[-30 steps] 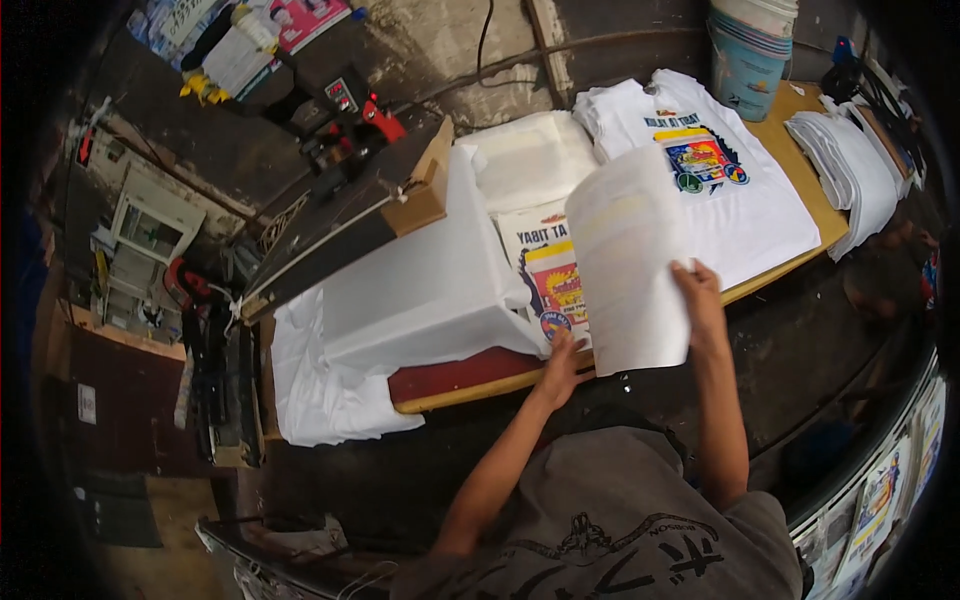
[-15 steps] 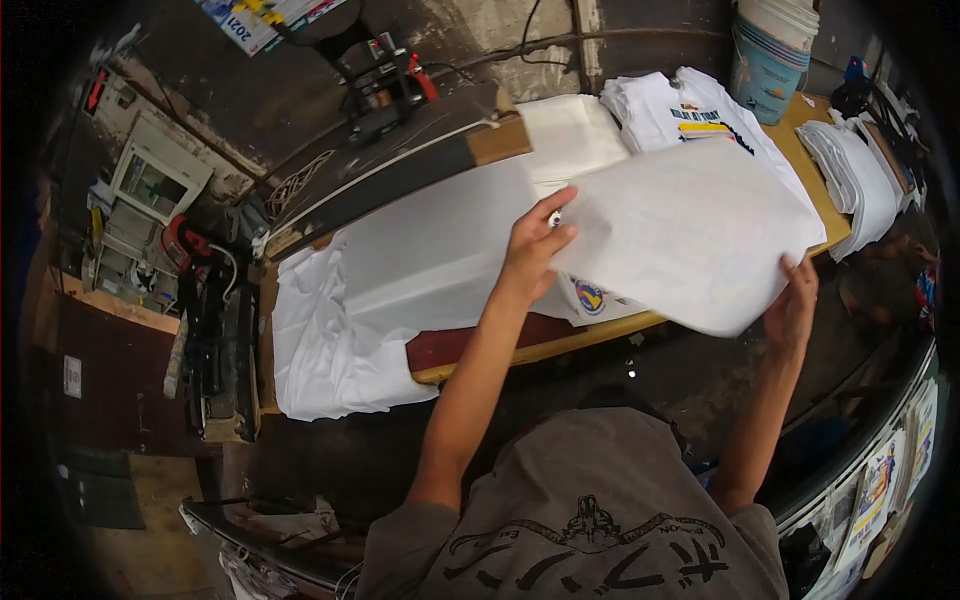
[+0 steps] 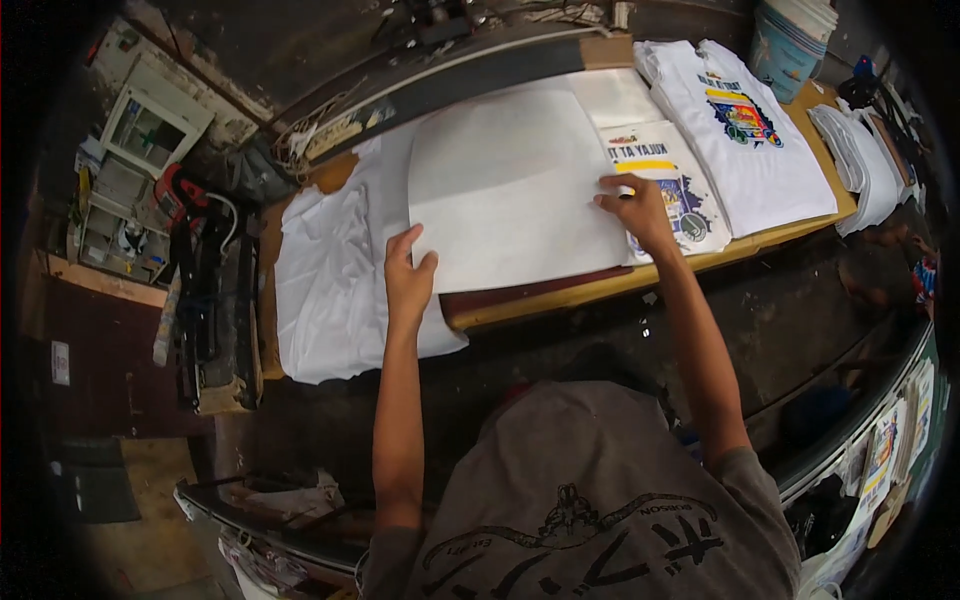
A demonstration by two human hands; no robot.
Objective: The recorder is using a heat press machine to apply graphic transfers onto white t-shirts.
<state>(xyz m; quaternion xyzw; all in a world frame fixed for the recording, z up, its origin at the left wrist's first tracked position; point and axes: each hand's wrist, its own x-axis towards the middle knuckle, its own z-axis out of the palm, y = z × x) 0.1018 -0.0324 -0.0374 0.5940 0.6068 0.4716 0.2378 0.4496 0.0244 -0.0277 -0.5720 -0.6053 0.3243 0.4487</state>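
Observation:
A large white paper sheet (image 3: 510, 190) spans my two hands over the table. My left hand (image 3: 408, 275) grips its near left corner, with the thumb on the edge. At the sheet's right edge, my right hand (image 3: 638, 210) holds it with thumb and index finger on top; the fingers beneath are hidden. Under and left of the sheet lies a rumpled white T-shirt (image 3: 320, 280). Beside my right hand is a sheet with a colourful print (image 3: 700, 205). Farther right, a stack of white T-shirts (image 3: 790, 185) has a colourful print on top.
A yellow-edged table (image 3: 560, 303) carries these things. A dark heat press lid (image 3: 440, 22) is partly visible at the back. A blue bucket (image 3: 785, 60) and folded white cloth (image 3: 855, 170) stand at the right. Equipment with a red clamp (image 3: 180, 195) crowds the left end.
Both hands have moved left with the paper sheet, from above the T-shirt stack to over the table's middle. The printed sheet and the shirt print are now uncovered.

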